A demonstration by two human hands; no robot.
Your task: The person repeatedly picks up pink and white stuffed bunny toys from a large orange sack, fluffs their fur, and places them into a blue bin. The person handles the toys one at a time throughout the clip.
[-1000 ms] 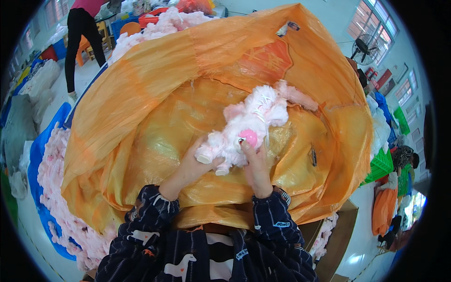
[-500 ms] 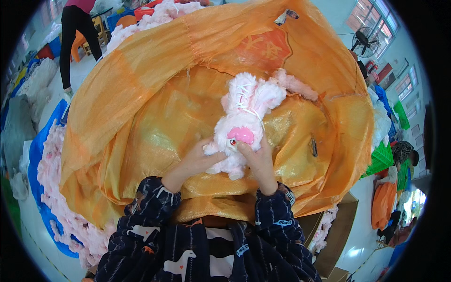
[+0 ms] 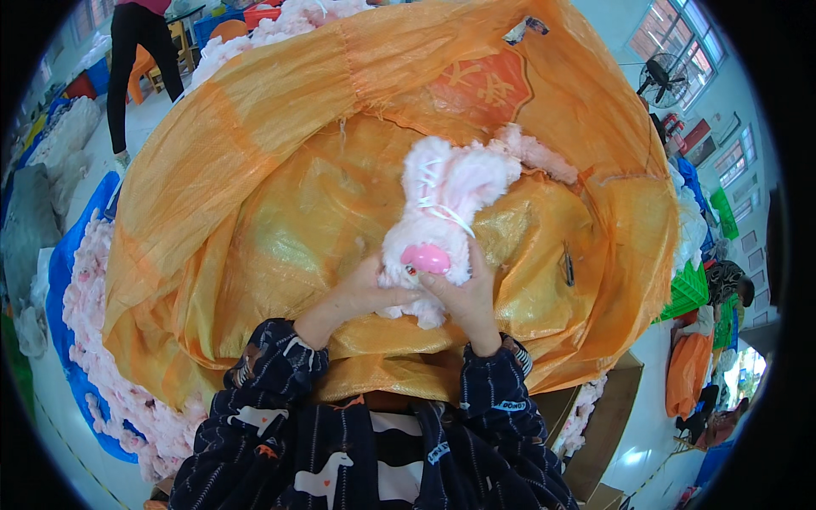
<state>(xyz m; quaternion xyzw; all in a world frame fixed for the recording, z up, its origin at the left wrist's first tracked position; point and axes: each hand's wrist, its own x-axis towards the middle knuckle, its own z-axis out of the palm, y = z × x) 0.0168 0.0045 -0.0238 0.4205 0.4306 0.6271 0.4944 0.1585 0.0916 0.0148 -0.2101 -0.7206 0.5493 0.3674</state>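
Pale pink plush toy (image 3: pixel 466 180) lies on a sagging orange woven plastic sheet (image 3: pixel 289 195), its laced end pointing away from the person and its near end between both hands. The left hand (image 3: pixel 364 293) cups one side, thumb laid across the fur; the right hand (image 3: pixel 470 296) clasps the other, thumb just beside a glossy pink patch (image 3: pixel 427 257) and a small dark eye-like piece (image 3: pixel 411 269). Most fingers are hidden by plush, so how hard they squeeze cannot be told.

That thumb is probably the main hazard: a sideways push could loosen or twist the eye-like piece if it is poorly anchored, or scuff the patch. The white lacing (image 3: pixel 427 189) seems the next weak point, since its loose cord could catch on a finger and pull out of line. Long pile could also hide a seam or trap fluff under the thumbs. A fluffy pink strip (image 3: pixel 544 157) meets the toy's far end; whether it is attached cannot be told, but if so, a tug might strain the join. The narrow dark tool (image 3: pixel 568 265) to the right could slide into a fold should the slack sheet be dragged.
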